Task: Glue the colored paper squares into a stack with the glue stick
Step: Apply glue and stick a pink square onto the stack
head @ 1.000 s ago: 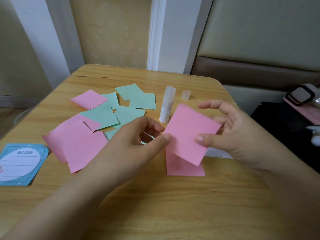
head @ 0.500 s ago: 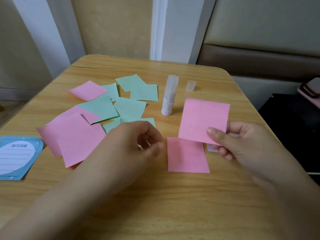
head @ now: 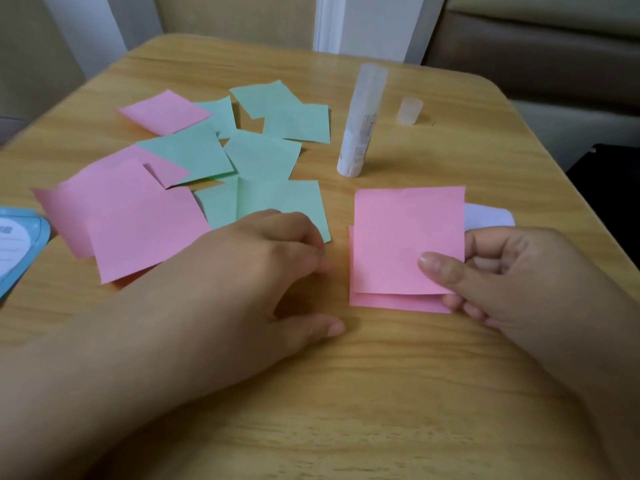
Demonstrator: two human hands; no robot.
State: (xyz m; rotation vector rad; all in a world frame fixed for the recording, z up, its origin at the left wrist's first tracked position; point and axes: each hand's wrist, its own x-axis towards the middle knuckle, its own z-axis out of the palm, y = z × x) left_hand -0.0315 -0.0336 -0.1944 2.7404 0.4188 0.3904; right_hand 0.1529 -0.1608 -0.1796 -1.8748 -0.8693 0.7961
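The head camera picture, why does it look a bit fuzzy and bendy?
Head view: slightly soft all over, blurriest at the left hand fingertips and the blue card at the edge. The wide lens bends the table edges. Light is soft, with a faint shadow beside the glue stick and no strong glare.

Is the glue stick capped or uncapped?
Uncapped: the glue stick stands upright on the table, and its cap sits apart beside it.

Six pink squares point(head: 408, 237), six green squares point(head: 187, 154).
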